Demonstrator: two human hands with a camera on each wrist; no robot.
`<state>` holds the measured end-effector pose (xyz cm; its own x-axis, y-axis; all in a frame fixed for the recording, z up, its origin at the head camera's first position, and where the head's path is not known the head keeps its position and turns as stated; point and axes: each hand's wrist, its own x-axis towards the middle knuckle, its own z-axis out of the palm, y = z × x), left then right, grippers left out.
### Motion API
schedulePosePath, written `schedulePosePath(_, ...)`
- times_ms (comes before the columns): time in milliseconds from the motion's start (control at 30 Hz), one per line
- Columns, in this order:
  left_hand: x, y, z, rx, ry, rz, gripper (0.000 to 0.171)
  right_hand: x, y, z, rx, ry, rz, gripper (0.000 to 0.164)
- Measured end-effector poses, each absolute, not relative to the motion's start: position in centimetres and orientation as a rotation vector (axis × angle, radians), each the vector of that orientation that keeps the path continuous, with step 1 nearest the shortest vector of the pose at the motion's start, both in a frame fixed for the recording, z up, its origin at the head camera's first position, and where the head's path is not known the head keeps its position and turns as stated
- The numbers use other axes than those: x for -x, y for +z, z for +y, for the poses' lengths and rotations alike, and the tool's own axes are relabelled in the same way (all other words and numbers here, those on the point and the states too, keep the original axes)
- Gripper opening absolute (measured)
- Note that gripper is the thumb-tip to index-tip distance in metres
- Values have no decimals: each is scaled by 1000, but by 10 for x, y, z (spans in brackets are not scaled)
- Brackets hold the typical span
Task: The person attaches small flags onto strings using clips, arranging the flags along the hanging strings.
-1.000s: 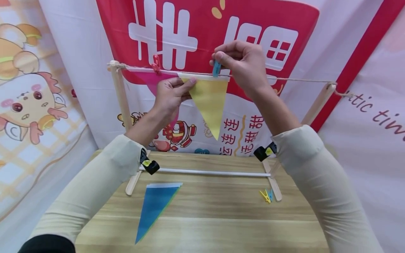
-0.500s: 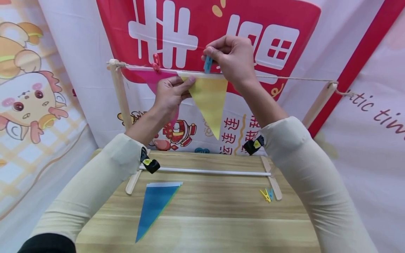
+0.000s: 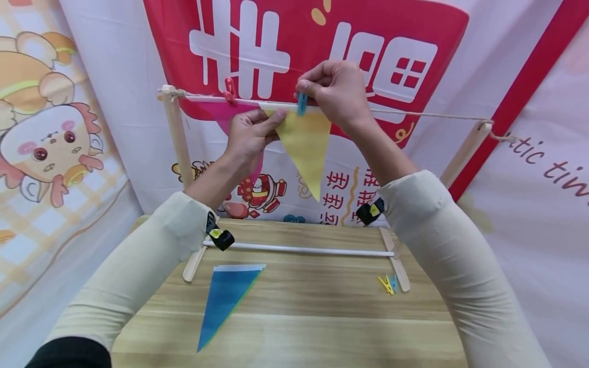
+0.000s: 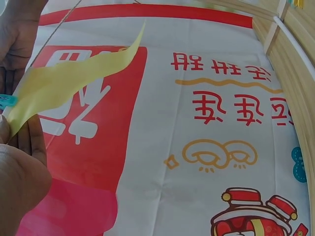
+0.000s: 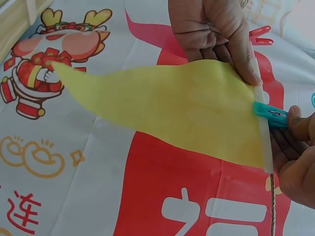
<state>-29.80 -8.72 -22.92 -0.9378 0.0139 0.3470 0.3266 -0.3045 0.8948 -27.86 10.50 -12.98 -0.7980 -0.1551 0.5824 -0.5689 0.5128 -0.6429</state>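
Note:
A yellow triangular pennant point(image 3: 304, 145) hangs point down at the string point(image 3: 428, 115), its white top edge along the line. My left hand point(image 3: 248, 135) pinches its upper left corner between thumb and fingers. With thumb and fingertips my right hand point(image 3: 338, 94) grips a blue clothespin point(image 3: 301, 104), whose jaws straddle the pennant's white edge near the middle. The right wrist view shows the clothespin point(image 5: 269, 114) over that white band. Left of it, a pink pennant point(image 3: 221, 112) hangs from a red clothespin point(image 3: 230, 91), partly hidden behind my left hand.
Wooden posts point(image 3: 176, 135) hold the string at both ends, joined low down by a white rod point(image 3: 299, 249). A blue pennant point(image 3: 227, 296) lies on the wooden table point(image 3: 331, 337), with green showing along its edge. Yellow point(image 3: 385, 285) and blue clothespins lie by the right foot.
My right hand has moved left along the string with the blue clothespin, then down, so the clothespin now overlaps the pennant's top edge. My left hand keeps its place.

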Motion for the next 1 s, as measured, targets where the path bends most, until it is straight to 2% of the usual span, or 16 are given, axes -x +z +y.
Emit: schedulePosePath(1000,294,-231,-85,422,-2433,-1697,39,277,-126,118,-688,1166,-2494,38)
